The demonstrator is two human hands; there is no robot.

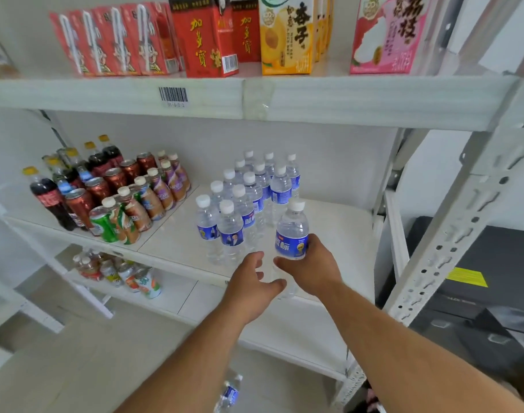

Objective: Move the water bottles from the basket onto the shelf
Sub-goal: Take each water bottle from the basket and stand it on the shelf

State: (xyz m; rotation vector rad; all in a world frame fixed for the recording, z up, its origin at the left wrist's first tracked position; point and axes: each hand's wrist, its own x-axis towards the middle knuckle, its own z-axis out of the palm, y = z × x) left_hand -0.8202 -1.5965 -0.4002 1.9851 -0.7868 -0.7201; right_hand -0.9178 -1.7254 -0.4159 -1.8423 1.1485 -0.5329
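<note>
at the shelf's front edge, right hand (310, 268) wraps its fingers round a water bottle (292, 231), upright over the shelf (338, 234). left hand (252, 283) hovers just beside, fingers loosely spread, holding nothing. more water bottles (246, 195) stand grouped behind; another bottle (231, 393) shows below.

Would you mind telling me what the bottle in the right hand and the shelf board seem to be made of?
Held bottle: looks like clear, thin plastic, since its contents show through, with a glossy blue label and white cap. Shelf board: a smooth white panel, possibly laminate or painted metal; the picture cannot settle which.
</note>
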